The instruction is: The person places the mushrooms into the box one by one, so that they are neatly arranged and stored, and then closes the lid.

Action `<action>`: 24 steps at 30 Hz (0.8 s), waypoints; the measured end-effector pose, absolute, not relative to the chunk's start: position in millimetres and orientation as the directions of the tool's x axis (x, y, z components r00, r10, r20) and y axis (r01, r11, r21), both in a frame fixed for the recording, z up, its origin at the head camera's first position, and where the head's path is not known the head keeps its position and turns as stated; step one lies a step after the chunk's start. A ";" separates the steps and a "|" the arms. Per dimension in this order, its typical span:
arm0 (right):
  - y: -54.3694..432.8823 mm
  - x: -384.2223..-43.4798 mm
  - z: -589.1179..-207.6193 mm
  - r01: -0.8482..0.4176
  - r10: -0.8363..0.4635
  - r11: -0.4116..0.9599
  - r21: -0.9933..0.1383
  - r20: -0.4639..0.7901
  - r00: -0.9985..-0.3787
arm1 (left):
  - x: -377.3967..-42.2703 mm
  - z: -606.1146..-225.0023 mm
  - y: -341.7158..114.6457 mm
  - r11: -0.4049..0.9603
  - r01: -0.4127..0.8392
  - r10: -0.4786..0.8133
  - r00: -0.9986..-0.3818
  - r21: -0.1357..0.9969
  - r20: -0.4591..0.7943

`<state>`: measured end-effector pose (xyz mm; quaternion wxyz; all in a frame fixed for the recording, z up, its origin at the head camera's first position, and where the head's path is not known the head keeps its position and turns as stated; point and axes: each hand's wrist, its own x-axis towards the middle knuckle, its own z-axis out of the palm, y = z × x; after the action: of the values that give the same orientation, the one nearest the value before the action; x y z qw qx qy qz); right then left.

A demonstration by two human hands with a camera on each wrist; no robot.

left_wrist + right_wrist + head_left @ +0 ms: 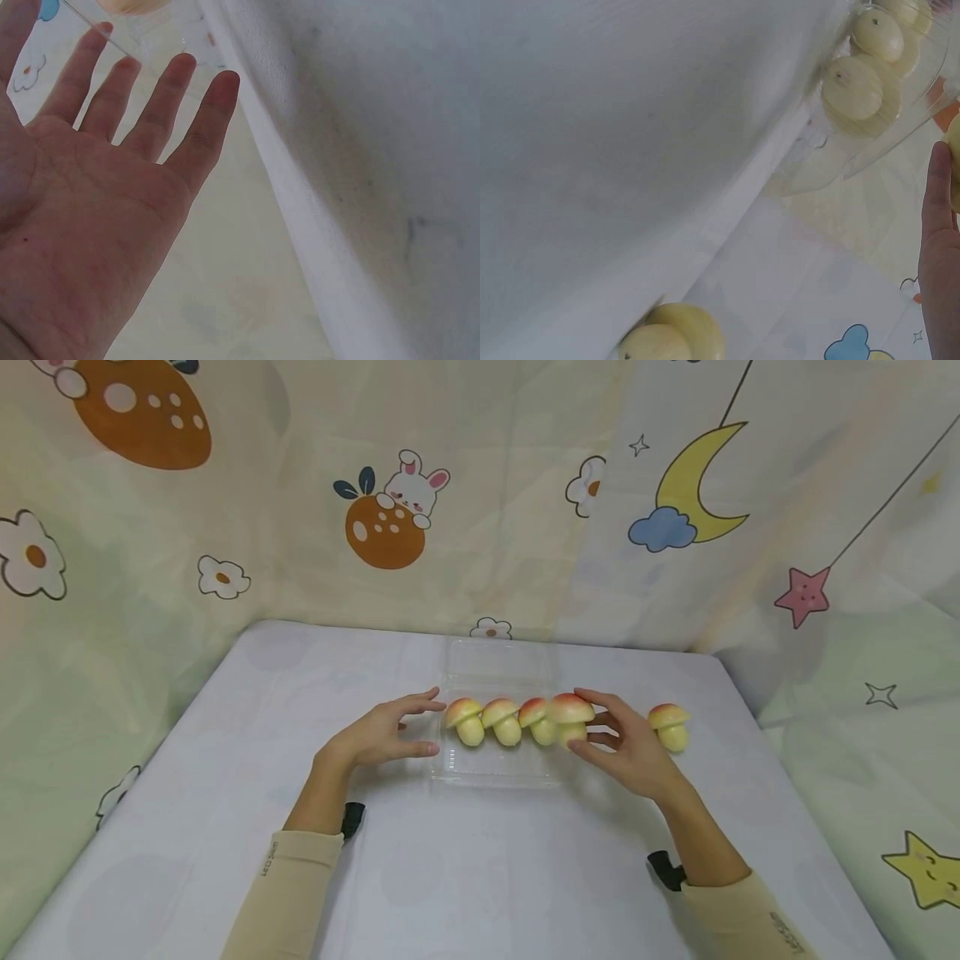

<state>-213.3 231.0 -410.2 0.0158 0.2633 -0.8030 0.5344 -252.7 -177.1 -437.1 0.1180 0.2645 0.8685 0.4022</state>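
My right hand [626,743] grips a toy mushroom [572,710] with a red and yellow cap and pale stem, at the right end of a clear plastic box [495,772]. Three like mushrooms [507,723] lie in a row inside the box. At the box's left side my left hand [386,727] holds nothing, its fingers spread and the fingertips near the wall. The left wrist view shows that palm [90,202] bare. In the right wrist view, the held mushroom [955,161] is mostly cut off by the frame edge.
Another mushroom [671,727] lies on the white-covered table [465,868], just right of my right hand. The box's clear lid [498,660] stands open at the back. Behind the table hangs a printed cloth [480,527].
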 end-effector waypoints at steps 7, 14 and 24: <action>220.9 -215.3 -410.1 -0.437 -0.428 0.296 -0.849 0.291 -0.856 | -253.6 -437.9 -177.3 0.543 0.355 0.545 -0.838 0.761 0.002; 209.4 -216.8 -413.7 -0.423 -0.453 0.283 -0.861 0.268 -0.850 | -253.6 -438.1 -177.9 0.551 0.348 0.538 -0.843 0.759 -0.004; 191.0 -222.0 -417.5 -0.439 -0.496 0.251 -0.863 0.274 -0.824 | -254.1 -439.2 -177.8 0.543 0.342 0.538 -0.843 0.767 -0.005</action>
<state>-222.0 191.0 -417.5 -0.0269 0.2958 -0.7905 0.5357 -254.1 -177.8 -439.2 0.1209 0.2531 0.8699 0.4058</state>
